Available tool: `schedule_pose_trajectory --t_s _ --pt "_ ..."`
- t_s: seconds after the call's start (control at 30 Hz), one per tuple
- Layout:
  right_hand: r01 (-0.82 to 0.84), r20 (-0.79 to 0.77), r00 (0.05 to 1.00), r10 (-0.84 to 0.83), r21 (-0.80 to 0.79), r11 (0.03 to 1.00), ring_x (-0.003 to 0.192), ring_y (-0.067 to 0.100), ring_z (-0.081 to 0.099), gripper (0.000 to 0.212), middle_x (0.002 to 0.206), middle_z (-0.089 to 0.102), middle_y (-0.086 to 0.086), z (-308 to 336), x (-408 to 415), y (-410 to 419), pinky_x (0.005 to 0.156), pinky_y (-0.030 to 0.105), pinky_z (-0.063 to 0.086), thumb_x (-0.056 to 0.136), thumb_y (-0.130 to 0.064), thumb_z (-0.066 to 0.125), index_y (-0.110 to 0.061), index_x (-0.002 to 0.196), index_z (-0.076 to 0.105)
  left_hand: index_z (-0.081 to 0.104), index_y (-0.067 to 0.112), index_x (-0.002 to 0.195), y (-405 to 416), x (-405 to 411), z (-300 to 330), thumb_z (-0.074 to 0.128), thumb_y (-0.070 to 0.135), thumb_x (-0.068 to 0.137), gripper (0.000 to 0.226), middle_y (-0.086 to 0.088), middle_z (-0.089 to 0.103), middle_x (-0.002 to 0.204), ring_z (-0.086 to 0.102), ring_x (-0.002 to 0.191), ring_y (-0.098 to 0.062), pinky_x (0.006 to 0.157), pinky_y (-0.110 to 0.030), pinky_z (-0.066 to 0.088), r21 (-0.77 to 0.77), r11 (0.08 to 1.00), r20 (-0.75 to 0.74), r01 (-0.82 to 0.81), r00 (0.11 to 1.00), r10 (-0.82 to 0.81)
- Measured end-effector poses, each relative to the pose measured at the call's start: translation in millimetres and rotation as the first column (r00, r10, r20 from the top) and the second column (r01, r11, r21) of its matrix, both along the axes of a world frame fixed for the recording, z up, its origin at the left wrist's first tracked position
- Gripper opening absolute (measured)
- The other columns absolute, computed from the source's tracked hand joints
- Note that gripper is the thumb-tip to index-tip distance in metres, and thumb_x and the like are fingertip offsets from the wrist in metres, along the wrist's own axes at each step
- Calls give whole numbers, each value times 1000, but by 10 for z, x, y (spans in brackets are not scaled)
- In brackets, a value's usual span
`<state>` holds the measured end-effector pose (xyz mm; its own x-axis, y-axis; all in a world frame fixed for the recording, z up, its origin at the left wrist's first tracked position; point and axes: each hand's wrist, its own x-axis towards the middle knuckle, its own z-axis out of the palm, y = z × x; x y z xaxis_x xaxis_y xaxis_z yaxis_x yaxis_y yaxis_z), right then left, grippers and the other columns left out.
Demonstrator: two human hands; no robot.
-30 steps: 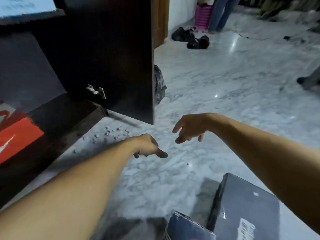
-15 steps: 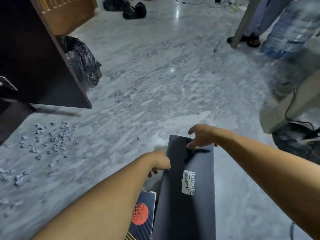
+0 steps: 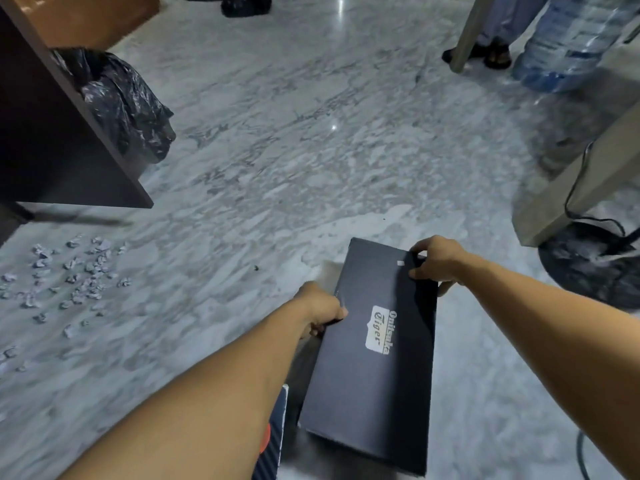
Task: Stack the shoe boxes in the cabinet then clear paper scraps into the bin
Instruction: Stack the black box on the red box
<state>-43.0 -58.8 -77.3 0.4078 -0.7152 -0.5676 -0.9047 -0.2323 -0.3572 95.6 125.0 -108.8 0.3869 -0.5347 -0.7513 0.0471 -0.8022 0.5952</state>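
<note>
Closed now on the long black cardboard shoe box [image 3: 377, 344], where half a second ago both hands only reached its far end. Head view: left hand [image 3: 320, 311] clamped on the box's left long edge near the far end, fingers curled under the rim, thumb on top. Right hand [image 3: 437, 263] gripping the far right corner, thumb pressed on the lid, fingers wrapped over the edge. White "Onitsuka Tiger" label [image 3: 380, 331] on the lid, between the two hands. Box tilted, whether clear of the grey marble floor [image 3: 277, 133] cannot tell. Just left of it, at the bottom edge of the floor area, corner of a second dark shoe box with an orange patch [image 3: 273, 441], mostly hidden by the left forearm. Scattered crumpled white paper scraps [image 3: 65, 282] at the left edge of the floor, well apart from the box. Dark brown wooden cabinet door [image 3: 52, 140] at top left, with a bin lined in crinkled black plastic bag [image 3: 128, 105] just beside it. Large clear blue water bottle [image 3: 568, 39] and a bystander's dark sandalled feet [image 3: 491, 53] at top right.
</note>
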Motion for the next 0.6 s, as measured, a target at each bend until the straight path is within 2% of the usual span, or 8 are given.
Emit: schedule_pose_trajectory --t_s 0.1,0.2,0.27,0.33,0.4,0.47,0.53,0.6 --pt "109 26 994 -107 -46 993 87 42 70 30 106 64 16 -56 -55 -184 67 51 61 86 -9 70 -7 116 67 58 4 99 -43 19 -10 72 15 82 25 -9 58 91 50 68 -16 60 -26 40 -18 1000 20 -16 1000 16" --pt "208 63 977 -204 -55 977 81 41 72 21 98 69 18 -100 -75 -362 65 50 62 85 -9 70 -5 105 70 51 1 125 -53 36 -14 75 31 80 59 -9 57 106 52 83 -19 54 -25 37 44 999 0 -1 1000 1" --pt "250 69 967 -246 -48 967 76 39 73 18 89 71 18 -139 -69 -449 67 48 62 84 -10 70 -4 100 71 49 2 127 -47 11 6 72 30 86 54 -5 51 109 51 88 -21 49 -28 42 72 997 -25 -36 999 38" --pt "291 66 955 -288 -52 955 68 38 73 18 81 72 18 -177 -35 -502 70 48 62 83 -12 69 -1 97 71 54 1 121 -22 20 -1 73 25 86 46 -4 52 108 54 91 -23 66 -31 52 78 981 -65 -179 981 184" --pt "335 68 941 -331 -66 940 60 37 72 17 75 72 20 -219 0 -533 68 48 62 82 -12 69 2 92 69 58 1 116 1 107 -58 85 30 65 65 1 57 113 59 102 -26 81 -29 46 64 926 -40 -372 926 375" --pt "370 63 929 -366 -88 925 54 37 71 15 72 72 22 -250 38 -531 65 47 62 83 -10 67 4 87 66 62 2 112 37 257 -182 87 33 40 82 -7 67 113 66 95 -31 83 -39 55 14 814 6 -581 814 581" --pt "393 47 919 -390 -86 916 54 38 71 12 71 71 21 -253 98 -497 64 47 62 84 -8 65 3 82 63 63 0 104 93 391 -243 89 22 51 64 -14 69 102 68 85 -34 78 -45 59 -35 696 -49 -717 697 715" --pt "367 21 930 -366 -77 927 64 37 72 12 70 67 16 -205 183 -419 69 46 62 84 -10 62 2 80 60 62 -2 107 142 457 -141 84 10 69 46 -16 68 105 67 90 -33 82 -45 58 -52 643 -114 -764 644 756"
